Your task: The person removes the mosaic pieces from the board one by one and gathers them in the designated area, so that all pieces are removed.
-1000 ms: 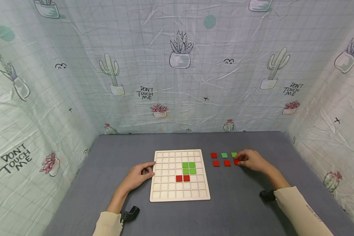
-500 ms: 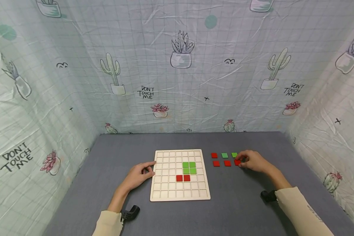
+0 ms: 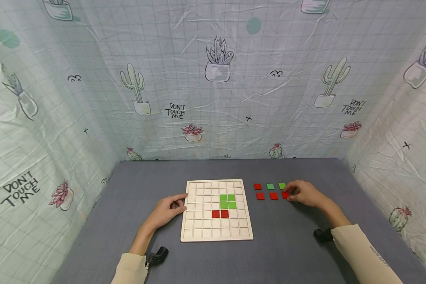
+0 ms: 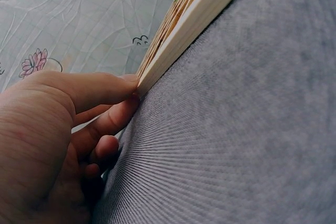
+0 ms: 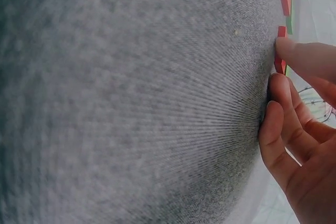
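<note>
A pale wooden grid board [image 3: 198,232] lies flat on the grey table. Several green tiles [image 3: 228,201] form a block on it, with two red tiles [image 3: 220,214] just in front. My left hand [image 3: 166,212] touches the board's left edge with thumb and index finger, the two spread apart along it; the left wrist view shows the thumb [image 4: 100,88] against the rim. Right of the board, my right hand [image 3: 303,193] has thumb and fingertips at a red tile [image 3: 285,195], the front row's rightmost. In the right wrist view its thumb lies over that red tile [image 5: 281,31], covering part of it.
Two more red tiles [image 3: 273,196] share that front row. Behind them sit a red tile [image 3: 257,186], a darker green tile [image 3: 270,186] and a light green tile [image 3: 282,185]. Cactus-printed cloth [image 3: 156,130] hangs round the table's [image 3: 156,173] back and sides.
The view shifts very slightly. Both hands, the board and the tiles keep their places.
</note>
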Motion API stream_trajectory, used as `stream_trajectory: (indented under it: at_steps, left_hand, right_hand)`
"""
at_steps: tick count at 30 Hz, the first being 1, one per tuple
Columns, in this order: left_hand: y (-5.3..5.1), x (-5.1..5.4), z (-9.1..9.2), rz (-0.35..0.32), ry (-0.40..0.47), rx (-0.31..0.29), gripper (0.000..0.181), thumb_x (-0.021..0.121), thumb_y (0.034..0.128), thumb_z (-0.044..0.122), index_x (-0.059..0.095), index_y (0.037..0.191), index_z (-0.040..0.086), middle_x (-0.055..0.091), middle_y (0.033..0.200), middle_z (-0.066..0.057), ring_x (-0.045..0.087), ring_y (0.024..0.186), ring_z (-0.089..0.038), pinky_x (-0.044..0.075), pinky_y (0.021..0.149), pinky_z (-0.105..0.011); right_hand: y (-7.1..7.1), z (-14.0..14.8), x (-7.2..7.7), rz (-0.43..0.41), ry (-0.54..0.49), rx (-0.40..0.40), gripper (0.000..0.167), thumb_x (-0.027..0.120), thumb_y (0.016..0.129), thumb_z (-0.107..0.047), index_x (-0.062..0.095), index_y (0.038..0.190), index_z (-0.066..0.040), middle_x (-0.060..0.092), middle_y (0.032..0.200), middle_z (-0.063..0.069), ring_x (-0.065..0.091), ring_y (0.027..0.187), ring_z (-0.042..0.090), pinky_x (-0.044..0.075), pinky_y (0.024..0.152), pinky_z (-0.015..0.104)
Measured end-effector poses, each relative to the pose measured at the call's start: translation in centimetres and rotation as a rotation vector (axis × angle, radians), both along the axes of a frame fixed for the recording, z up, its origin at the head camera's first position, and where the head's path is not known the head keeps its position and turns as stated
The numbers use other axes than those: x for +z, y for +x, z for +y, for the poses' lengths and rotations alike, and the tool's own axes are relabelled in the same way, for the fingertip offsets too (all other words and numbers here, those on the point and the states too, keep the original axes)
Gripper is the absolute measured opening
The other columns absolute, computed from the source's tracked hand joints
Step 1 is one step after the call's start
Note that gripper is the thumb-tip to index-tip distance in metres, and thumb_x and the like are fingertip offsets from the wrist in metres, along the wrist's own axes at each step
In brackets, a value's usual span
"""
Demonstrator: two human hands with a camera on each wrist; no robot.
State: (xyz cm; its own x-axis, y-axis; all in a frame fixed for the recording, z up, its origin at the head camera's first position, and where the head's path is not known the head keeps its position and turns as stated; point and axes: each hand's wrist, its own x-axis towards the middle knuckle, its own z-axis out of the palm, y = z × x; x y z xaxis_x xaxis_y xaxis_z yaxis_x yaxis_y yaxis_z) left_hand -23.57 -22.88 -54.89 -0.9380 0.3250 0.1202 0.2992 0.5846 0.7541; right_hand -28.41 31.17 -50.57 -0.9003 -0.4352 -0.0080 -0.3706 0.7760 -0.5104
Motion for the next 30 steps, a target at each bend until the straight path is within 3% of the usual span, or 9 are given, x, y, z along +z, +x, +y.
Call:
stream_trajectory:
  at_steps: [11, 21, 30]
  left_hand:
    - [0.0, 0.0, 0.1, 0.006, -0.002, -0.004, 0.047, 0.071, 0.0992, 0.025, 0.063, 0.143, 0.012, 0.068, 0.096, 0.007, 0.050, 0.063, -0.006, 0.043, 0.064, -0.025]
    - [0.0, 0.2, 0.0, 0.004, 0.002, -0.001, 0.048, 0.072, 0.0987, 0.024, 0.062, 0.144, 0.012, 0.068, 0.095, 0.005, 0.049, 0.062, -0.006, 0.043, 0.063, -0.025]
    - [0.1, 0.2, 0.1, -0.013, 0.003, 0.001, 0.048, 0.072, 0.0987, 0.024, 0.062, 0.144, 0.011, 0.068, 0.095, 0.005, 0.049, 0.062, -0.007, 0.042, 0.063, -0.025]
  right_hand:
    - [0.1, -0.1, 0.4, -0.012, 0.008, -0.016, 0.028, 0.081, 0.087, -0.014, 0.074, 0.113, -0.004, 0.073, 0.103, 0.010, 0.062, 0.080, 0.012, 0.050, 0.066, 0.028]
    - [0.1, -1.4, 2.0, 0.082, 0.041, -0.007, 0.026, 0.078, 0.089, -0.014, 0.076, 0.114, -0.005, 0.074, 0.104, 0.009, 0.064, 0.086, 0.015, 0.050, 0.072, 0.034]
    - [0.0, -3.9, 2.1, 0.091, -0.014, 0.049, 0.021, 0.076, 0.091, -0.008, 0.075, 0.111, -0.002, 0.074, 0.099, 0.009, 0.058, 0.067, 0.007, 0.048, 0.063, 0.026]
